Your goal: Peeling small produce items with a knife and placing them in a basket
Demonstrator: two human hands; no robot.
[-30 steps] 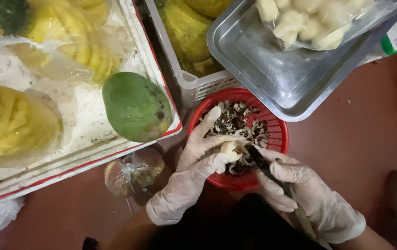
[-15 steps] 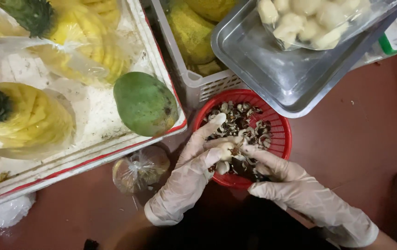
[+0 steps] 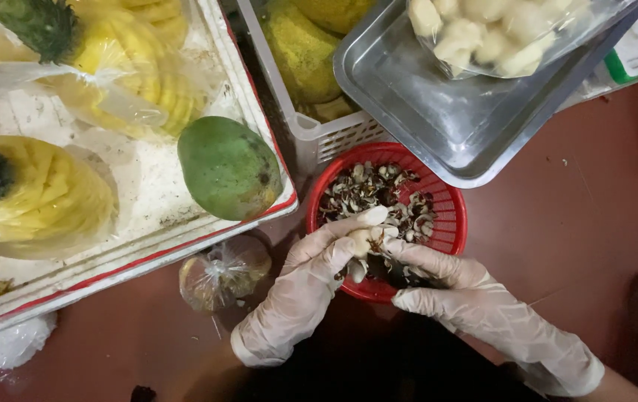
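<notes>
Fruit piece (image 3: 366, 240): small, pale, cream-coloured, with dark scraps clinging to its lower side. It sits over the near part of the red basket (image 3: 449, 216), pinched between both gloved hands.

Left hand (image 3: 311, 279): in a thin translucent glove, fingers curled around the piece from the left, thumb and forefinger gripping it. Right hand (image 3: 449, 286): gloved likewise, fingers closed against the piece from the right. A dark object lies under the right fingers; it may be a blade, but the view is too poor to confirm.

Basket: round, red, slotted plastic, holding a heap of brown and white peelings (image 3: 378, 190). The hands cover its near rim.

Surroundings, taken from the basket:
- Just behind it and to the right, a steel tray (image 3: 438, 119) overhangs the far rim. The tray carries a clear bag of pale peeled pieces (image 3: 497, 33).
- Behind it and to the left, a white crate (image 3: 311, 138) with yellow-green fruit inside, partly under the tray.
- To the left, a white box (image 3: 147, 186) with a red edge. On it lies a green mango (image 3: 228, 167), close to the basket, and peeled pineapples (image 3: 43, 197) in clear wrap further left.
- To the near left, on the reddish-brown floor (image 3: 579, 223), a knotted clear bag (image 3: 222, 272) with brownish contents, just beside the left wrist.
</notes>
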